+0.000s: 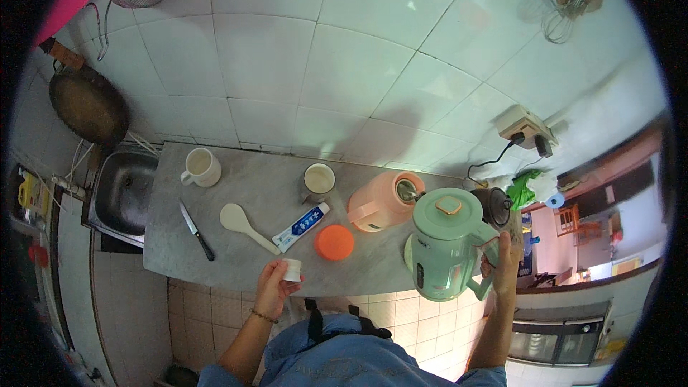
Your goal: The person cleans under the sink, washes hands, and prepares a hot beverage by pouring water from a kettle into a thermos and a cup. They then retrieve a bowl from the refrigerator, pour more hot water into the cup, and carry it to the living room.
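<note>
My right hand point(501, 264) grips the handle of a mint-green electric kettle point(445, 247) with its lid on. The kettle hangs over the counter's front right part, partly covering a pale round base point(409, 255). Close to its spout is the uncapped mouth of a pink insulated jug point(376, 201). The jug slants to the right; whether it stands or lies I cannot tell, and no stream of water is visible. Between the fingers of my left hand point(275, 285) is a small white stopper point(292, 270), at the counter's front edge. An orange round lid point(334, 242) lies nearby.
Across the grey counter point(177, 269) lie a toothpaste tube point(302, 227), a white rice paddle point(244, 223) and a black-handled knife point(196, 230). Two mugs point(202, 167) stand at the back. A sink point(121, 193) is left; a dark lidded pot point(492, 207) and plugged sockets point(524, 126) are right.
</note>
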Available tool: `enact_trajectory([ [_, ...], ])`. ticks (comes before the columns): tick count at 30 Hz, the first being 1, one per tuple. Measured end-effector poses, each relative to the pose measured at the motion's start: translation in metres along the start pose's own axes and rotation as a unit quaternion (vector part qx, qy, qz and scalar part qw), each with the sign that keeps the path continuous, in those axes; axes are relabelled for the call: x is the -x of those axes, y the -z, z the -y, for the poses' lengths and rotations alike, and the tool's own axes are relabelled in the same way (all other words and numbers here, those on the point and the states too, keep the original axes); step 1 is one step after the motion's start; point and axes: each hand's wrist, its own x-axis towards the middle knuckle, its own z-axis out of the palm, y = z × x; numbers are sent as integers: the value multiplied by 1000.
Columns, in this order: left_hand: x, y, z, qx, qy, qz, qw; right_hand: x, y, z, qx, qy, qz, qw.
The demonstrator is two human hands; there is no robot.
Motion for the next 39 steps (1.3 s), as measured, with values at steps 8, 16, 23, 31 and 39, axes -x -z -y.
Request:
enact_trajectory([
  [8,0,2,2,-19,1,-2,1000,0,-4,1,-1,-14,-11,1000],
  [16,-2,5,6,-9,-27,-12,1000,-2,-4,2,5,-30,-12,999],
  [23,-3,5,6,-22,-26,-23,999,-1,-3,5,11,-33,-9,999],
  [31,-1,-3,4,-56,-34,-56,996,-2,-4,7,21,-23,7,999],
  [39,-4,-4,4,-79,-30,-62,994,-3,-4,15,38,-38,11,998],
])
